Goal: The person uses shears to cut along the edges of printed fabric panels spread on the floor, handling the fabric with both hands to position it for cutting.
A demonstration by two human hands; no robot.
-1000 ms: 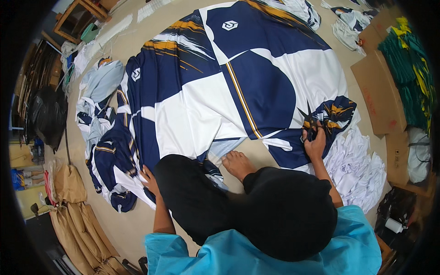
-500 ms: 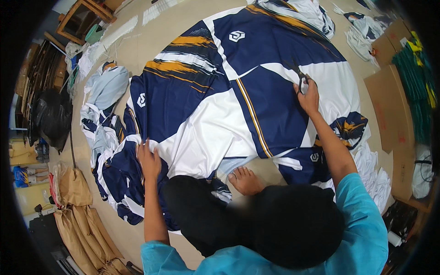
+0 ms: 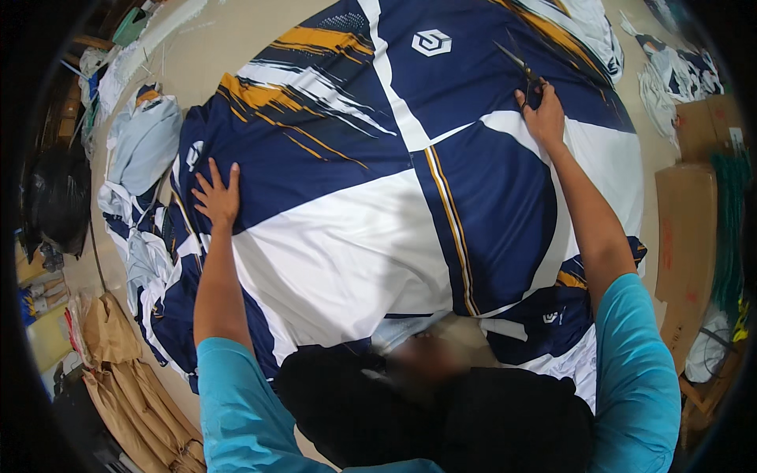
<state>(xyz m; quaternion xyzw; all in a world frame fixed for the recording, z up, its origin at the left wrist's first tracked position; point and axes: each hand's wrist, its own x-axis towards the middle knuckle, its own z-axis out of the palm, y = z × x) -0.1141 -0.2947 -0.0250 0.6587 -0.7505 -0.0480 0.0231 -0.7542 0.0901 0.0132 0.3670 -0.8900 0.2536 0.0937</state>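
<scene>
A wide sheet of printed fabric (image 3: 339,244), navy and white with orange streaks, lies spread over the floor before me. My left hand (image 3: 218,194) rests on its navy left part with the fingers spread, holding nothing. Over the right side, my right hand (image 3: 544,118) grips dark scissors (image 3: 527,72) by the handles. Their slim blades point up and left, slightly parted, above the navy panel; whether they touch the fabric I cannot tell. A white-edged seam line runs between the two navy panels.
Crumpled grey and navy cloth (image 3: 146,146) lies along the left. Cardboard boxes (image 3: 684,252) stand at the right, with scraps of cloth (image 3: 670,79) beyond them. Brown paper-wrapped bundles (image 3: 142,402) and a black plastic bag (image 3: 59,197) are at the far left.
My left hand has moved forward and left over the fabric, its fingers now spread. My right hand has moved forward with the scissors. The fabric's left part lies flatter.
</scene>
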